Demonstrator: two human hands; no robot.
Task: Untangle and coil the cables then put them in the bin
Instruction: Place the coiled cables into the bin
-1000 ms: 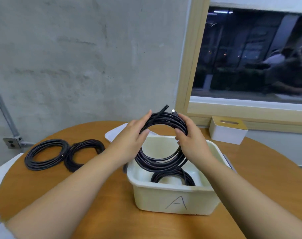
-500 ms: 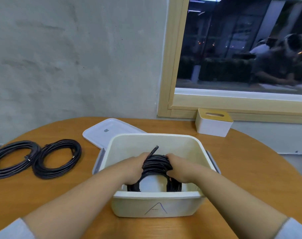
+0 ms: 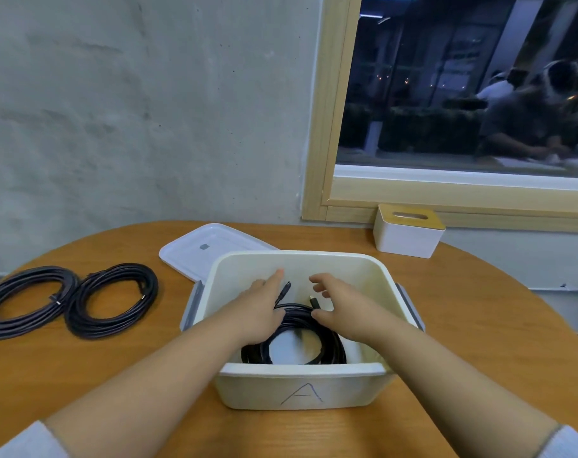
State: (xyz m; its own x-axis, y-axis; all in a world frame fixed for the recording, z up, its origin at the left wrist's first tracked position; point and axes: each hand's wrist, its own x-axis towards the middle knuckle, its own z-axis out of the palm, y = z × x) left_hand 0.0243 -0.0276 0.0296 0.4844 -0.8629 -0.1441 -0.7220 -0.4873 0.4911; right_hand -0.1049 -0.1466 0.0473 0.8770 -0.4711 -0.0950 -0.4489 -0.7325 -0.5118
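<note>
Head view shows my left hand and right hand, fingers spread and gripping nothing, over the coiled cable lying in the bin beneath them; next, probably, I reach left for the two coils on the table.

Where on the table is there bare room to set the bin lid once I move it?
Bare wood lies right of the bin, below the tissue box, and along the near edge under the coils. The lid and coils crowd the left.
</note>
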